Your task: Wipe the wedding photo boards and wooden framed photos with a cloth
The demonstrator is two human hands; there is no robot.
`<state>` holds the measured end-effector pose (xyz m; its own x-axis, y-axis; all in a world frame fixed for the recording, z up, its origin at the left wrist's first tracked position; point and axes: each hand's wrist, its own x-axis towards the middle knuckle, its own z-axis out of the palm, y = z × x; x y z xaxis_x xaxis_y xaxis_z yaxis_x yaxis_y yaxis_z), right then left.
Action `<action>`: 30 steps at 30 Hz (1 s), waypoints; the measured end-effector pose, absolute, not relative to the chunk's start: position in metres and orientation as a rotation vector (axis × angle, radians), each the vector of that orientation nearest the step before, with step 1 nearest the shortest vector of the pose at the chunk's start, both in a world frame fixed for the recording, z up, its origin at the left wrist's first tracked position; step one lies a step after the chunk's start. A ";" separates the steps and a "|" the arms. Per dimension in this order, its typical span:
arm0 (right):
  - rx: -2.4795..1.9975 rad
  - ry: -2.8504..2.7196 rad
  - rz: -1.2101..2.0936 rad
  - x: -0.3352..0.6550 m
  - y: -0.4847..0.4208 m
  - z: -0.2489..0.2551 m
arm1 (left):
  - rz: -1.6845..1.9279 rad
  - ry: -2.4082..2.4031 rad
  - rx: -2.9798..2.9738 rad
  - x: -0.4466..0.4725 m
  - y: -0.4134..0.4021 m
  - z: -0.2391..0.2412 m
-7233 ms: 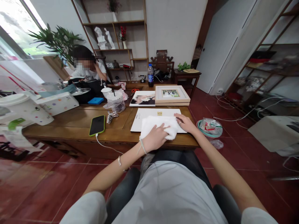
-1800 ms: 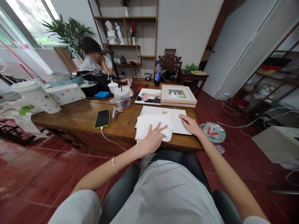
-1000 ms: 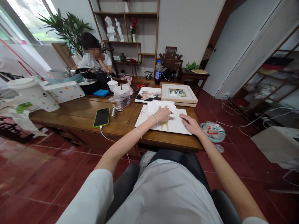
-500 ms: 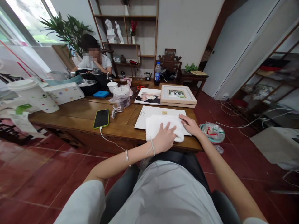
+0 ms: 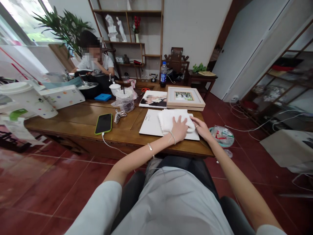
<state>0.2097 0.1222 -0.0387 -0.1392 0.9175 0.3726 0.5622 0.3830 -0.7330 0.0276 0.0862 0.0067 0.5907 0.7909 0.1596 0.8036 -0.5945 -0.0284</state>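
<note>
Smartphone (image 5: 103, 123) in green case flat on the table (image 5: 124, 131), white cable (image 5: 103, 134) plugged in. Right of it: white rectangular panel (image 5: 149, 124), flat, white towel (image 5: 165, 118) on top. Left hand (image 5: 180, 127) palm-down on towel, grip spread apart. Right hand (image 5: 202, 128) at panel's right edge; cannot tell whether its grip is closed.

A white towel (image 5: 168, 121) is pressed by the left hand (image 5: 180, 128) onto a panel (image 5: 149, 123) whose edge is touched by the right hand (image 5: 201, 128).
</note>
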 end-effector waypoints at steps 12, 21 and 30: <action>-1.247 -1.902 0.492 0.202 0.112 -0.030 | -0.151 -1.019 -2.912 0.005 -0.016 0.020; -1.230 -2.010 0.340 0.201 0.115 -0.037 | 0.007 -1.422 -2.838 -0.017 0.032 0.055; -1.246 -2.064 0.252 0.202 0.116 -0.038 | -0.201 -1.313 -2.974 0.026 0.133 0.049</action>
<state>0.2018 0.1157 -0.0379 -0.2901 0.8358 0.4661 0.6993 0.5176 -0.4930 0.0258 0.1333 0.0489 0.6682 0.7410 0.0660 0.7268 -0.6692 0.1547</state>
